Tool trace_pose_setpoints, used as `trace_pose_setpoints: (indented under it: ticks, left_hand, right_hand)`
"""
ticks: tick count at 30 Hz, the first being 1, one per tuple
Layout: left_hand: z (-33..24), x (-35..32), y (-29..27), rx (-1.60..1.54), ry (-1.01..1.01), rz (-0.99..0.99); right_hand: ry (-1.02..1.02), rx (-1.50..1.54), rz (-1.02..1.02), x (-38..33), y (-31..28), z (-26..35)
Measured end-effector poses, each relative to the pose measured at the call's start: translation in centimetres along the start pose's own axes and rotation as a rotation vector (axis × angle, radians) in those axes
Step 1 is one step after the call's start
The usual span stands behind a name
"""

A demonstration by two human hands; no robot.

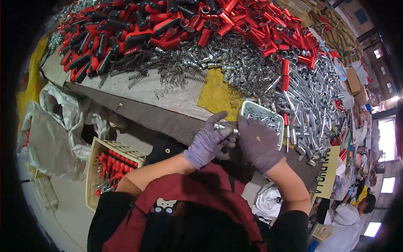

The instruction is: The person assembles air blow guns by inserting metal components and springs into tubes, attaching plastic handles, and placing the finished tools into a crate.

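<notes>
A short, shiny silver metal tube (226,127) lies between my two gloved hands, above the table's near edge. My left hand (206,143), in a purple-grey glove, is closed around its left part, thumb and forefinger on top. The tube's other end runs into my right hand (261,146), whose back faces up and whose curled fingers are mostly hidden. Just beyond the right hand sits a pale plastic tray (245,105) of small silver rods (262,115). The right hand covers part of this tray. Under and behind the tray lies a yellow cloth (216,92).
Loose springs (174,75), small metal fittings (239,63), silver tubes (310,101), red tubes (256,29) and red-black handles (121,35) are heaped across the table. A cream crate (94,168) with red-handled pieces stands at lower left, near white sacks (58,138). A person (348,214) is at far right.
</notes>
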State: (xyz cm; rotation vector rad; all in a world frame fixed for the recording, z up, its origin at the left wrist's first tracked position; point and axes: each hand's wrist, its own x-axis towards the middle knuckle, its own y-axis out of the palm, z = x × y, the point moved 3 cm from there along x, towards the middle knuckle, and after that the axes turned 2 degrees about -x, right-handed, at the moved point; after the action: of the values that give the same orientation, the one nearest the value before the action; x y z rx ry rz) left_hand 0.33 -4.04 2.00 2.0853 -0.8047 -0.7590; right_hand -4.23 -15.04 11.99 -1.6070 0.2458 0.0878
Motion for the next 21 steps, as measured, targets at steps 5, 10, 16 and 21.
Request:
trace_pose_setpoints:
  ticks: [5,10,16,21]
  left_hand:
    - [-1.2,1.4,-5.7,-0.566,-0.093,-0.032]
    - [-6.0,-2.0,-2.8,-0.514,-0.018,-0.128]
    - [-4.3,-4.1,-6.6,1.095,0.606,0.308]
    - [-4.8,-6.6,-5.0,1.764,0.875,0.448]
  right_hand:
    - [-0.451,0.243,-0.481,-0.7,-5.9,3.6]
    - [-0.283,0.432,-0.475,1.4,-6.9,5.0]
    - [-0.175,0.302,0.180,5.5,-0.7,6.9]
    - [-0.596,0.352,-0.304,4.1,3.6,6.1]
